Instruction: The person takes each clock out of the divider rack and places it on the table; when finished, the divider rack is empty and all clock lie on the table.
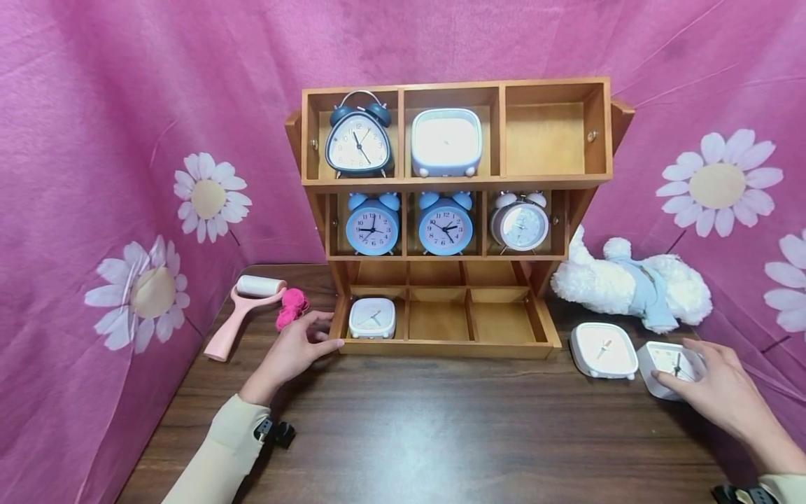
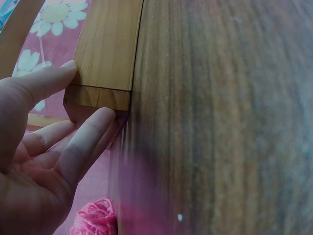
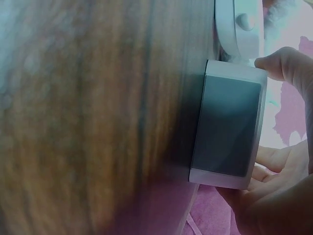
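Observation:
At the lower left corner of the wooden shelf point(image 1: 450, 348), my left hand point(image 1: 296, 350) rests its thumb and fairly straight fingertips against the wood. The left wrist view shows the thumb on one face of that corner point(image 2: 100, 98) and a fingertip on its end. At the far right, my right hand point(image 1: 724, 392) holds a white square alarm clock point(image 1: 661, 358) between thumb and fingers. A dark panel covers the clock's underside or side point(image 3: 227, 125) in the right wrist view. Just left of it sits a rounded white clock point(image 1: 603, 350). Another white clock point(image 1: 371, 317) occupies the shelf's bottom left compartment.
The upper tiers hold a dark green twin-bell clock point(image 1: 359, 143), a pale clock point(image 1: 446, 143), two blue clocks point(image 1: 373, 227) and a white twin-bell clock point(image 1: 521, 225). A white plush toy point(image 1: 630, 280) lies behind right; a pink lint roller point(image 1: 229, 325) and pink yarn point(image 1: 292, 308) lie left.

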A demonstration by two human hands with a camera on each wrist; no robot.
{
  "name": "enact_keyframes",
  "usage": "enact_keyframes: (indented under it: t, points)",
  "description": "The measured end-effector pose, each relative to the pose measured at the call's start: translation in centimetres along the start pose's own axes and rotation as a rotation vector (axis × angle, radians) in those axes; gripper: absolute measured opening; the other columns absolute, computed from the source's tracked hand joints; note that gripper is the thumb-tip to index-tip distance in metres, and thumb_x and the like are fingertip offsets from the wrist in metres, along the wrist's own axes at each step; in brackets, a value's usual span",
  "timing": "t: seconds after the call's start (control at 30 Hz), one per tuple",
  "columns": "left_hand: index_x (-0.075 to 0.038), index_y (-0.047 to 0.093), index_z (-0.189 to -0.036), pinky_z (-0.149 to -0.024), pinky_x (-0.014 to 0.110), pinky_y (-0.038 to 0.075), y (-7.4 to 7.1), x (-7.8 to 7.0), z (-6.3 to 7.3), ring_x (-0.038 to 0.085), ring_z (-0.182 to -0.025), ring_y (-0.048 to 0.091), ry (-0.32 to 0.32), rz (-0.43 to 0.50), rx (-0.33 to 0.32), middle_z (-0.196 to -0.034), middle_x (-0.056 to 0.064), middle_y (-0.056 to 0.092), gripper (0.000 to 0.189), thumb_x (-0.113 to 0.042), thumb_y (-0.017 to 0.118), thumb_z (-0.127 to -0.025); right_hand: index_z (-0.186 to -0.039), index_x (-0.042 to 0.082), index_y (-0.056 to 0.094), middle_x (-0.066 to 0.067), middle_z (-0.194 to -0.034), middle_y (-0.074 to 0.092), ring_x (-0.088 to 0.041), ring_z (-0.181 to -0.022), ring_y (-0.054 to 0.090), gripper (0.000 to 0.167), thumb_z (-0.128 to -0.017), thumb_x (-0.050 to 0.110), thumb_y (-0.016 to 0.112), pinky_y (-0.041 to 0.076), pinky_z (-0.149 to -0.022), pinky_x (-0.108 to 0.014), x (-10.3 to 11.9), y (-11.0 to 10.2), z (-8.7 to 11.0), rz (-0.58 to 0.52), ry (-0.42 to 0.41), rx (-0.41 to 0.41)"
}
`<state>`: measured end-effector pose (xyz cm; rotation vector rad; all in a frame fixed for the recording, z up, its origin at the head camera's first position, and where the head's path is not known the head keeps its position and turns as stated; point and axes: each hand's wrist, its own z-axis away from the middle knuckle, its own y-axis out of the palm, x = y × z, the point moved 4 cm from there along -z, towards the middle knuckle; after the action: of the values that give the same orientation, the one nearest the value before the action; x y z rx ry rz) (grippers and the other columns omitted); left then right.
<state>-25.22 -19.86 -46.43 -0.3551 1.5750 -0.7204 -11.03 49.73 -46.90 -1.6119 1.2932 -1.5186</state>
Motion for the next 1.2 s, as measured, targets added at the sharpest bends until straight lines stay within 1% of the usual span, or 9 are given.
enact_keyframes:
  t: [0.27,0.63,0.9,0.93,0.97,1.0,1.07,1.13,1.2]
  points:
    - [-0.002,0.069,-0.143,-0.081,0.030,0.061,0.0,0.0,-0.1,0.026,-0.104,0.082,0.000,0.003,0.004,-0.120,0.018,0.083,0.056,-0.025,0.091,-0.097,-0.155,-0.019,0.041,-0.055,-0.149,0.034,-0.072,-0.134,0.038,0.090,-0.098,0.040,0.078,0.036,-0.100,-0.084,0.3,-0.3,-0.2,0.003,0.035,0.011]
    - [0.001,0.068,-0.142,-0.077,0.026,0.059,0.0,-0.1,-0.1,0.029,-0.103,0.083,0.022,0.022,-0.001,-0.120,0.021,0.083,0.056,-0.022,0.091,-0.097,-0.154,-0.017,0.044,-0.055,-0.146,0.039,-0.073,-0.131,0.040,0.089,-0.097,0.040,0.081,0.035,-0.099,-0.082,0.8,-1.0,-0.3,-0.023,0.033,-0.049]
    - [0.001,0.068,-0.143,-0.078,0.025,0.060,0.0,-0.2,0.0,0.026,-0.102,0.083,0.025,0.022,-0.007,-0.121,0.021,0.082,0.056,-0.021,0.090,-0.097,-0.161,-0.013,0.043,-0.051,-0.150,0.042,-0.073,-0.135,0.042,0.089,-0.098,0.035,0.082,0.033,-0.104,-0.082,4.0,-1.7,-0.2,-0.086,-0.002,-0.086]
    - [0.000,0.068,-0.143,-0.078,0.025,0.060,0.0,-0.2,0.0,0.026,-0.102,0.082,0.024,0.023,-0.010,-0.121,0.021,0.082,0.056,-0.021,0.090,-0.096,-0.162,-0.012,0.044,-0.049,-0.150,0.044,-0.071,-0.135,0.043,0.088,-0.098,0.035,0.083,0.033,-0.108,-0.081,4.6,-1.7,-0.1,-0.091,-0.005,-0.094]
    - [0.000,0.069,-0.143,-0.078,0.025,0.060,0.0,-0.2,0.0,0.026,-0.102,0.082,0.025,0.024,-0.010,-0.121,0.021,0.082,0.056,-0.021,0.091,-0.096,-0.162,-0.010,0.044,-0.047,-0.150,0.046,-0.068,-0.136,0.044,0.087,-0.098,0.035,0.083,0.035,-0.118,-0.073,5.2,-1.7,-0.1,-0.098,-0.008,-0.100]
    - [0.001,0.069,-0.143,-0.079,0.026,0.060,0.0,-0.2,0.0,0.027,-0.102,0.083,0.029,0.025,-0.010,-0.121,0.021,0.082,0.056,-0.021,0.091,-0.096,-0.162,-0.009,0.046,-0.044,-0.150,0.050,-0.053,-0.136,0.054,0.087,-0.098,0.034,0.084,0.039,-0.124,-0.059,5.8,-1.7,0.0,-0.106,-0.017,-0.107]
    - [0.001,0.068,-0.143,-0.079,0.026,0.060,0.0,-0.2,0.0,0.028,-0.102,0.083,0.028,0.028,-0.007,-0.121,0.021,0.082,0.056,-0.021,0.091,-0.096,-0.160,-0.007,0.050,-0.038,-0.146,0.057,-0.018,-0.129,0.061,0.084,-0.096,0.034,0.087,0.040,-0.118,-0.031,7.0,-1.6,0.1,-0.115,-0.042,-0.123]
    - [0.001,0.068,-0.143,-0.079,0.027,0.060,0.0,-0.1,0.0,0.028,-0.102,0.083,0.025,0.027,-0.003,-0.119,0.021,0.082,0.056,-0.021,0.090,-0.097,-0.158,-0.005,0.054,-0.033,-0.141,0.063,0.016,-0.116,0.049,0.082,-0.094,0.034,0.089,0.030,-0.103,-0.008,8.3,-1.6,0.2,-0.130,-0.062,-0.126]
    - [0.001,0.068,-0.143,-0.079,0.027,0.060,0.0,0.0,0.0,0.028,-0.102,0.083,0.023,0.025,0.000,-0.119,0.020,0.083,0.056,-0.021,0.090,-0.097,-0.155,-0.003,0.058,-0.031,-0.137,0.067,0.034,-0.107,0.030,0.080,-0.092,0.032,0.092,0.025,-0.088,-0.003,9.5,-1.5,0.2,-0.153,-0.088,-0.124]
